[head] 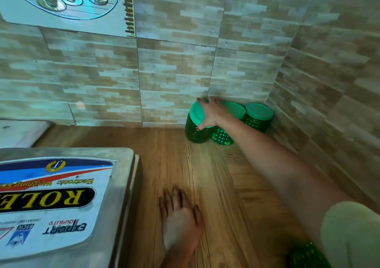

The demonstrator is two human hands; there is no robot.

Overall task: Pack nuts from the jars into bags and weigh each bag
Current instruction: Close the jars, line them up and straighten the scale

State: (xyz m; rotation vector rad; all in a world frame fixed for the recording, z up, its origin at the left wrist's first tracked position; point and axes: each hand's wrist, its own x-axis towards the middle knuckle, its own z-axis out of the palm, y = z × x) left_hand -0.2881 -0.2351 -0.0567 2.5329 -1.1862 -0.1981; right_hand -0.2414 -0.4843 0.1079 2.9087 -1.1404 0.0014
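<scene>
The task is judged to be at its very start: nothing is seen packed or weighed. Three green jars with pale green lids are grouped in the far corner of the wooden counter point(205, 175), against the tiled wall point(174, 68): the left jar point(194, 134), the middle jar point(223, 138) touching it, and the corner jar point(258, 121) just beside that. All three lids are on, and what the jars hold cannot be told through the studded plastic. The right hand point(213, 113) is stretched out and clamped on the left jar from above, fingers spread over its lid point(195, 111) and the thumb pressed to the side below the rim; the jar seems tipped a little. The left hand point(181, 216) is laid flat on the counter, fingers straight, holding nothing, well apart from the jars and near the scale point(61, 195). No bag is seen on the part of the scale's pan that shows, and none anywhere else. A green studded thing point(306, 255) is glimpsed at the lower right edge, too cut off to be named. Left to do, by this reading: the jar is to be brought near and opened, its nuts bagged — and each bag weighed.
</scene>
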